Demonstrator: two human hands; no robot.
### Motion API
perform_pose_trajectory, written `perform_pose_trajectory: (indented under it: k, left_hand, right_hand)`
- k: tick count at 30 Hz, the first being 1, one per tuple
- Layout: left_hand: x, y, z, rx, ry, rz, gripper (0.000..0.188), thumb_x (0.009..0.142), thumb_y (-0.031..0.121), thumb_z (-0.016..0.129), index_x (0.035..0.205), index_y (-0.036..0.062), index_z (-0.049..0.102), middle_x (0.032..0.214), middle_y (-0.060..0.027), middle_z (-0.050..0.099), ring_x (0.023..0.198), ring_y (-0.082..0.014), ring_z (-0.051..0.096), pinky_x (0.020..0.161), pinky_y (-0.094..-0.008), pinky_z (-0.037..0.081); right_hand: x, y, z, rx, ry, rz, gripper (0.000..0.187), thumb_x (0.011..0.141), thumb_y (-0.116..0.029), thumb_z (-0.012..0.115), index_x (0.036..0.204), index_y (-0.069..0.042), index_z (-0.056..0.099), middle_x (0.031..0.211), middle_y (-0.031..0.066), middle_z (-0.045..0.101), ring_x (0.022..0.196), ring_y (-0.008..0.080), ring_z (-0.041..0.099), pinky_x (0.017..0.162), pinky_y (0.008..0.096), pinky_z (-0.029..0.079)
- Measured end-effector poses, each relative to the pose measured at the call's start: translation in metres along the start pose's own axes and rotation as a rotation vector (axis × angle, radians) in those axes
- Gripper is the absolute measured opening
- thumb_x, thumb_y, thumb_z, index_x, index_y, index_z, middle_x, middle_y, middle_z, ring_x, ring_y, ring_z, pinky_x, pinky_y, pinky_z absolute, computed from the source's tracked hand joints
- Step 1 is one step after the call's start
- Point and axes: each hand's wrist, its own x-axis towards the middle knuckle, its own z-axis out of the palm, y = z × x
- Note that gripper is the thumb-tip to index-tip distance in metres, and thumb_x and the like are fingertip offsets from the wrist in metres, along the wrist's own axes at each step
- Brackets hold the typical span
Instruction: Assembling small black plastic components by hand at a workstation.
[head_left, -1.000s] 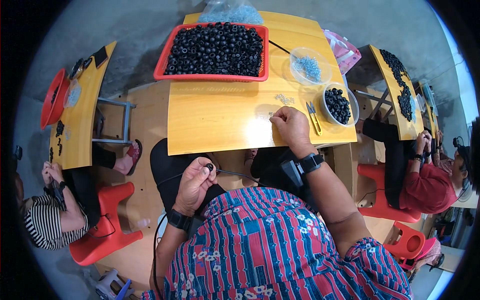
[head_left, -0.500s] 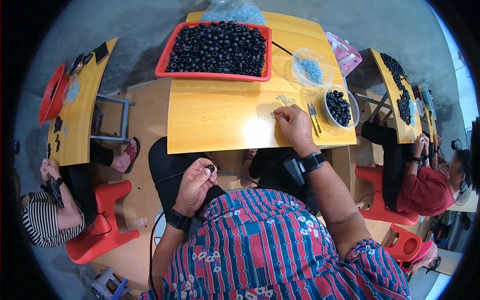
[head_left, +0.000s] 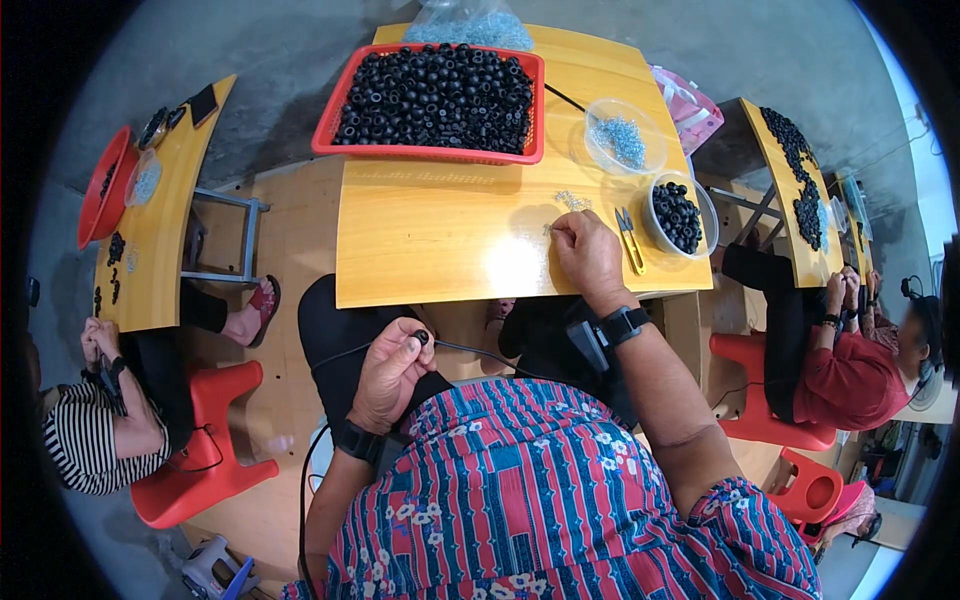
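Observation:
Over my lap, my left hand [head_left: 392,368] is closed, with a small round black plastic piece [head_left: 421,337] pinched between thumb and fingers. A dark hollow shows in its face. On the yellow table, my right hand [head_left: 590,252] reaches down palm-low with its fingertips pressed together at the tabletop. Tiny clear pieces lie by those fingertips, and whether one is between them is too small to make out. Just beyond the hand is a small scatter of clear pieces [head_left: 573,201]. Yellow thread snips [head_left: 631,240] lie right of my right hand.
A red basket [head_left: 328,130] heaped with black pieces stands at the table's far left. To the right are a clear tub of black pieces [head_left: 677,218] and a tub of bluish clear pieces [head_left: 620,140]. A thin black cable [head_left: 470,349] crosses my lap. Co-workers sit at tables on both sides.
My right hand has shifted very slightly at the tabletop, its fingertips drawn a little closer together. The left hand holds the black piece as before.

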Motion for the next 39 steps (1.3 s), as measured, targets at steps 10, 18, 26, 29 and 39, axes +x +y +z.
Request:
perform_pose_trajectory:
  k: [10,18,26,29,39]
  left_hand:
    - [0.001,-0.003,-0.002,0.008,-0.005,0.006,0.013,0.094,0.015,0.057,0.104,0.0073,0.054,0.087,-0.0011,0.053,0.078,-0.0100,0.052,0.075,-0.0258,0.047]
    - [0.002,-0.002,-0.002,0.000,0.000,0.001,0.011,0.094,0.014,0.056,0.104,0.0068,0.055,0.087,-0.0003,0.053,0.078,-0.0093,0.051,0.075,-0.0253,0.046]
    - [0.004,-0.001,-0.003,0.093,0.028,0.022,0.017,0.097,0.019,0.053,0.108,0.0058,0.052,0.085,-0.0017,0.050,0.078,-0.0111,0.049,0.075,-0.0270,0.046]
    - [0.016,-0.002,-0.001,0.072,-0.012,0.035,0.015,0.097,0.018,0.053,0.107,0.0058,0.053,0.084,-0.0008,0.050,0.077,-0.0103,0.049,0.075,-0.0278,0.045]
    - [0.013,-0.002,-0.006,0.051,0.006,0.053,0.015,0.093,0.018,0.061,0.102,0.0062,0.057,0.084,0.0005,0.055,0.076,-0.0093,0.052,0.074,-0.0263,0.048]
  right_hand:
    - [0.004,0.000,-0.003,-0.037,0.048,-0.102,0.006,0.082,-0.014,0.063,0.084,-0.008,0.063,0.086,0.0127,0.061,0.074,0.0345,0.062,0.065,0.0424,0.051]
    - [0.005,0.005,-0.003,0.015,0.107,-0.065,0.006,0.081,-0.013,0.064,0.081,-0.007,0.064,0.082,0.0130,0.061,0.072,0.0348,0.062,0.064,0.0424,0.051]
    - [-0.012,-0.035,-0.007,0.467,-0.086,0.005,0.005,0.080,-0.002,0.067,0.084,0.001,0.067,0.076,0.0072,0.063,0.065,0.0134,0.060,0.060,0.0255,0.048]
    - [-0.025,-0.067,-0.013,0.701,-0.311,0.046,0.004,0.083,-0.002,0.067,0.085,0.001,0.067,0.076,0.0021,0.062,0.069,0.0060,0.057,0.061,0.0223,0.048]
    - [-0.035,-0.121,-0.011,0.775,-0.665,0.036,0.007,0.084,-0.004,0.067,0.087,0.002,0.067,0.076,0.0053,0.064,0.070,0.0086,0.061,0.065,0.0241,0.051]
